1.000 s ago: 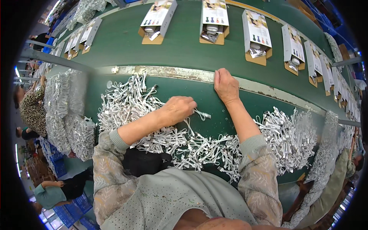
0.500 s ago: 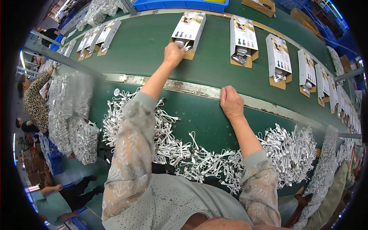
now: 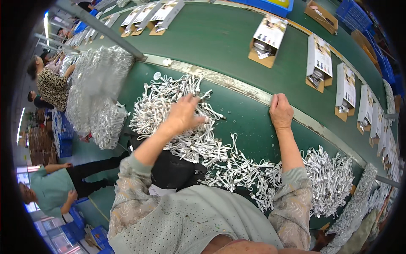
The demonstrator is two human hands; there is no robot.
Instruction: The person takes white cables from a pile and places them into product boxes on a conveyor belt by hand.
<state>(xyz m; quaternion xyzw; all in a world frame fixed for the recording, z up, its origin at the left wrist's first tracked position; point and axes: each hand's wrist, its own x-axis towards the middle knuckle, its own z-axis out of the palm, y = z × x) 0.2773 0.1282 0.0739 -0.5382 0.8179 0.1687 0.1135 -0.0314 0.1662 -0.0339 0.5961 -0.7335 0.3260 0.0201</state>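
Observation:
My left hand [image 3: 182, 115] is over a pile of bundled white cables [image 3: 154, 110] with thumb and fingers apart. Its fingertips touch or hover just above the cables; I cannot tell which. No cable is visibly held in it. My right hand [image 3: 281, 112] stays at the worn metal rail [image 3: 249, 92] between the table and the green belt, its fingers closed together over the edge. Across the belt, the nearest white printed box [image 3: 270, 31] has its end flap open toward me. A pale item and a silvery packet show inside its mouth.
More open boxes [image 3: 320, 59] line the belt [image 3: 211, 34] on both sides. Another cable heap [image 3: 327, 182] lies right of my right forearm. Clear plastic bags [image 3: 99, 84] are stacked at left below a metal post [image 3: 101, 29]. A person in green [image 3: 55, 188] and others are at left.
My left hand has left the box mouth and come back to the cable pile, opening. My right hand keeps to the rail. The view has shifted left, and the boxes appear farther right.

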